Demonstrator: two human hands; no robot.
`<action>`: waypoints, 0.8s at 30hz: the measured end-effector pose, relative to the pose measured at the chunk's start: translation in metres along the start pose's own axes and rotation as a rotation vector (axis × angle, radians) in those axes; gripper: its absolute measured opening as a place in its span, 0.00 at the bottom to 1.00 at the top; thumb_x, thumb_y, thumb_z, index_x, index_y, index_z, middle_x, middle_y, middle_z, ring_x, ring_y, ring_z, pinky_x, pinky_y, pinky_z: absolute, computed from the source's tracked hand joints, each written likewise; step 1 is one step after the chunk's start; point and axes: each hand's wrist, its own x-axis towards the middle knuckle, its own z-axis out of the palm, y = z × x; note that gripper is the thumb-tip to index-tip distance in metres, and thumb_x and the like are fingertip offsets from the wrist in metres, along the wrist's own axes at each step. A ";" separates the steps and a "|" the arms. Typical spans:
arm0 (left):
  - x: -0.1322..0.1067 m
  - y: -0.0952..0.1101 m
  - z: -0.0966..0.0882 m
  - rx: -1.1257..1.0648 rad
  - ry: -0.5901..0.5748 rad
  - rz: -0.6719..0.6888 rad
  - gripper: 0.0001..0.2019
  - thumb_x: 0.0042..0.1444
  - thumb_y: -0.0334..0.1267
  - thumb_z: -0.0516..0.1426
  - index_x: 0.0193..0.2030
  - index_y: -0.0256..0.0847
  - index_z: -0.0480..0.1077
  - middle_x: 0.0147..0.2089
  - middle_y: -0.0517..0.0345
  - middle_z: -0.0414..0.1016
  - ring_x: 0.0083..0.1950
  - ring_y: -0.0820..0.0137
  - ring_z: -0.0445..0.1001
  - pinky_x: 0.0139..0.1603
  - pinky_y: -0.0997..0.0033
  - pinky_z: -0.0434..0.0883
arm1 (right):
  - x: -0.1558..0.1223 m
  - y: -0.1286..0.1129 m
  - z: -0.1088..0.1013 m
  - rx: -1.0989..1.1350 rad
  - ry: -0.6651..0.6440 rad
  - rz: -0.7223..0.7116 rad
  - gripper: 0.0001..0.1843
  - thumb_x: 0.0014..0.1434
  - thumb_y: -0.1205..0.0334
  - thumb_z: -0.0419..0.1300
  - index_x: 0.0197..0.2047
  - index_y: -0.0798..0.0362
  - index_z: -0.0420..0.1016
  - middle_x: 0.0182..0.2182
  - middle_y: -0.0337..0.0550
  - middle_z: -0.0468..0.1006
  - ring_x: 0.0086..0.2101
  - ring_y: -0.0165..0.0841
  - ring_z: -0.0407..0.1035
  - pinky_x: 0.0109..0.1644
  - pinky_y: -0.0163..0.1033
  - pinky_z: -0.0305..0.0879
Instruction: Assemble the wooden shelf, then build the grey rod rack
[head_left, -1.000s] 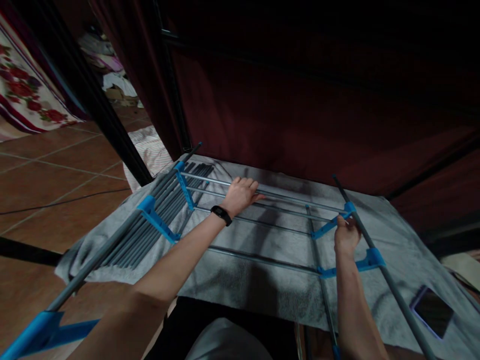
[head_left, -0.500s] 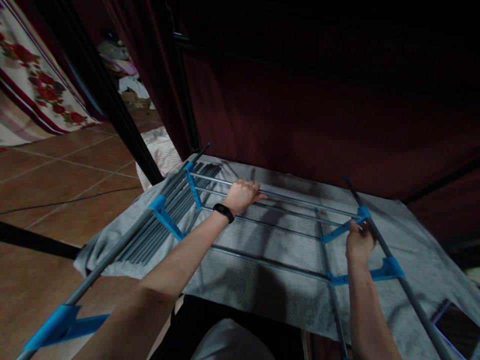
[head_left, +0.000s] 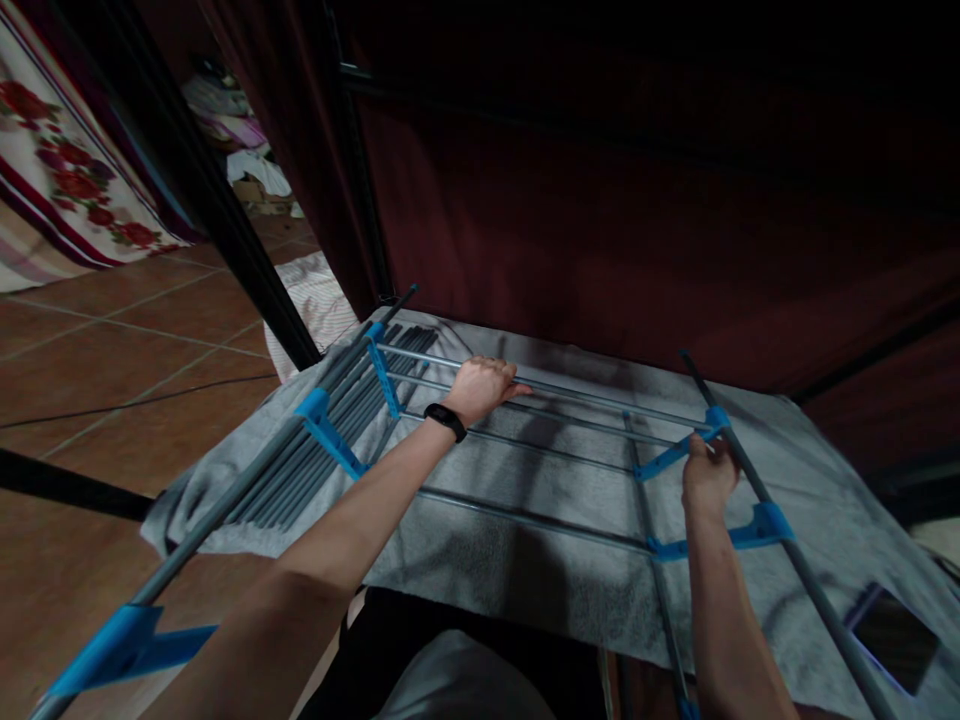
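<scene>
A rack frame of grey metal tubes and blue plastic brackets lies across the bed-like surface. My left hand point(head_left: 482, 388), with a black band at the wrist, is closed over the upper crossing tube point(head_left: 607, 402). My right hand point(head_left: 707, 480) is wrapped round the right-hand blue bracket point(head_left: 664, 460), where that tube's end meets it; some fingers are hidden behind it. Another blue bracket point(head_left: 761, 530) sits lower on the long right tube point(head_left: 817, 600). At the left, a blue bracket point(head_left: 381, 370) takes the tubes' other ends.
Several loose grey tubes point(head_left: 322, 450) lie side by side at the left on the grey cloth point(head_left: 495, 570). A phone point(head_left: 892, 635) rests at the lower right. Dark red curtains point(head_left: 562, 250) hang behind. A black post point(head_left: 247, 250) rises at the left above the tiled floor.
My view has shifted slightly, so the right side of the frame and the phone appear a little further left. Both hands keep their hold.
</scene>
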 end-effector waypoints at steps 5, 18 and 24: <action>0.000 0.002 -0.002 -0.015 -0.001 -0.018 0.25 0.63 0.57 0.46 0.37 0.36 0.71 0.34 0.48 0.76 0.39 0.61 0.76 0.40 0.65 0.62 | 0.000 -0.002 0.000 0.003 0.015 0.007 0.20 0.50 0.50 0.58 0.39 0.58 0.73 0.35 0.51 0.77 0.40 0.43 0.71 0.49 0.44 0.63; 0.000 0.000 0.001 -0.026 0.030 -0.001 0.24 0.64 0.55 0.46 0.37 0.36 0.71 0.35 0.47 0.76 0.40 0.62 0.75 0.41 0.65 0.62 | -0.003 -0.007 0.000 -0.036 0.002 -0.071 0.20 0.52 0.51 0.55 0.41 0.58 0.73 0.37 0.53 0.77 0.42 0.44 0.71 0.49 0.45 0.63; -0.009 0.006 -0.008 -0.064 0.109 0.040 0.18 0.64 0.50 0.49 0.44 0.37 0.71 0.44 0.45 0.74 0.48 0.59 0.72 0.52 0.58 0.61 | -0.003 -0.009 0.000 0.053 -0.047 -0.057 0.19 0.51 0.53 0.55 0.42 0.56 0.72 0.36 0.50 0.77 0.39 0.41 0.71 0.46 0.43 0.65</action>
